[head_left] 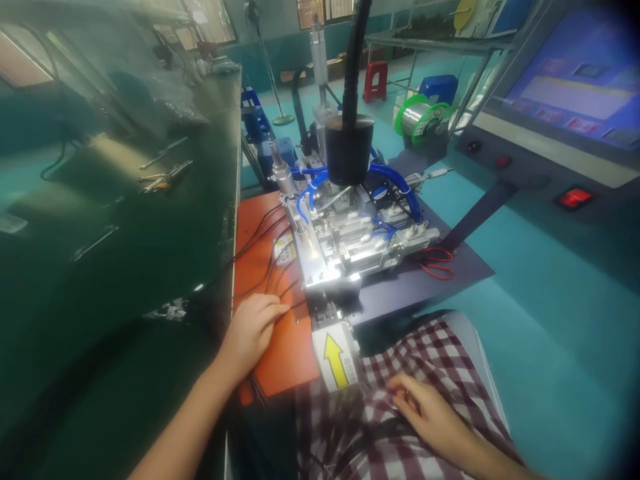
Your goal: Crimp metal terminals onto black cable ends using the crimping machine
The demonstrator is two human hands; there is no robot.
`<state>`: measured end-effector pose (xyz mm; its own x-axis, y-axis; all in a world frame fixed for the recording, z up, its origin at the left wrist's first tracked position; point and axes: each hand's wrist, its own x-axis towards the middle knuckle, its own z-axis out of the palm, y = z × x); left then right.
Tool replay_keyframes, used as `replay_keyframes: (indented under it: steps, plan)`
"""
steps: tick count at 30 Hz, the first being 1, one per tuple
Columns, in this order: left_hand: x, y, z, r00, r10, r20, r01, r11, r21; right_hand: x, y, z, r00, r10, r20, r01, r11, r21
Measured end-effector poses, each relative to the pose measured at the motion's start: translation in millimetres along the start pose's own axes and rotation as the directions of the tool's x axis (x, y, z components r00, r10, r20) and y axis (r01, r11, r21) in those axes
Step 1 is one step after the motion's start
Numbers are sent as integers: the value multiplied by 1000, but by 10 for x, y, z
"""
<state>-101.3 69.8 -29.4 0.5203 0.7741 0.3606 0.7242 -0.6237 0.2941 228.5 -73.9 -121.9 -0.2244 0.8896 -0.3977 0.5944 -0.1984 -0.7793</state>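
Observation:
My left hand (254, 327) is over the orange board (285, 363), its thumb and fingers closed together. A thin black wire (299, 305) runs out from its fingertips toward the metal fixture. More black wires (257, 231) cross the board behind it and others hang at the board's front edge. My right hand (423, 407) hovers above the checkered cloth on my lap (440, 353), fingers loosely curled and apart, with nothing visible in them. Between the hands sits a white plate with a yellow arrow (336, 360), at the front of the metal machine (345, 247).
A black nozzle hood (349, 150) hangs over the machine among blue air tubes (400, 183). At the right stands a control screen (575, 87); a green wire spool (417, 120) is behind. On the left, a dark green table (125, 287) bears several thin parts (165, 177).

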Motion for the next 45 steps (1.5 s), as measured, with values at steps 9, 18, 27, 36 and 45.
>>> replay_keyframes:
  steps: [9,18,27,36,45]
  plan:
    - [121,-39,20,996,-83,-13,83,997,-10,14,-46,34,994,-14,107,17,1000,-23]
    - [103,-54,77,991,-135,-3,134,988,-70,-24,-24,40,982,-53,181,64,996,-56]
    - [121,-58,122,986,-165,-17,161,977,-138,5,-366,116,952,-193,237,196,981,13]
    - [166,-46,138,983,-183,-26,176,971,-160,7,-845,348,874,-221,433,134,966,223]
    - [207,-69,110,984,-178,-24,174,975,-137,-24,-915,530,871,-125,475,-77,921,382]
